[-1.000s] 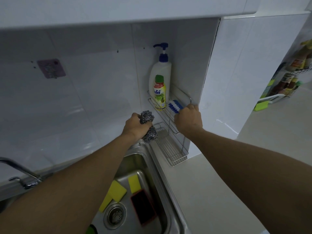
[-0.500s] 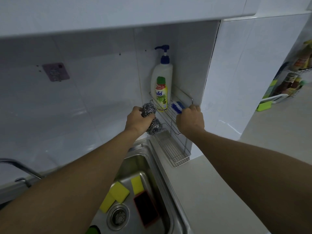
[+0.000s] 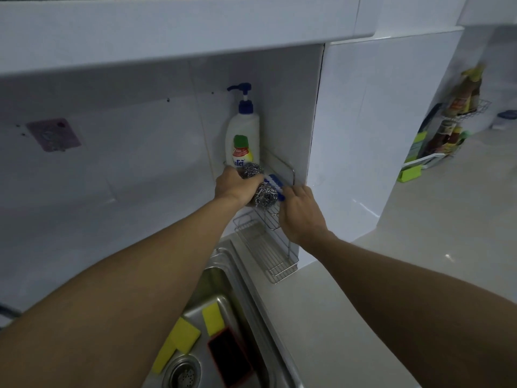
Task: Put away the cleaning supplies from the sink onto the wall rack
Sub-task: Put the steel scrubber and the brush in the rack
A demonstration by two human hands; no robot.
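left hand (image 3: pixel 236 186): gripping two steel-wool scourers (image 3: pixel 258 183) over upper shelf of wall rack (image 3: pixel 279 259) | right hand (image 3: pixel 300 211): at rack's front edge, fingers touching blue-white brush (image 3: pixel 275 185) | rack rear corner: pump bottle (image 3: pixel 242 130), green-capped bottle (image 3: pixel 241 151) | sink (image 3: pixel 223 287): yellow sponges (image 3: pixel 184 336), dark pad (image 3: pixel 228 357)

**Layout at the sink corner**

The wall rack (image 3: pixel 282 219) is fixed in the corner above the sink (image 3: pixel 223 275). On its upper shelf the pump bottle (image 3: pixel 242 127) is set at the back, the small bottle (image 3: pixel 242 152) before it. Two scouring balls (image 3: pixel 258 183) are held between the hands, the brush (image 3: pixel 275 184) just right of them. Sponges (image 3: pixel 195 329) lie in the sink beside the drain (image 3: pixel 183 375).
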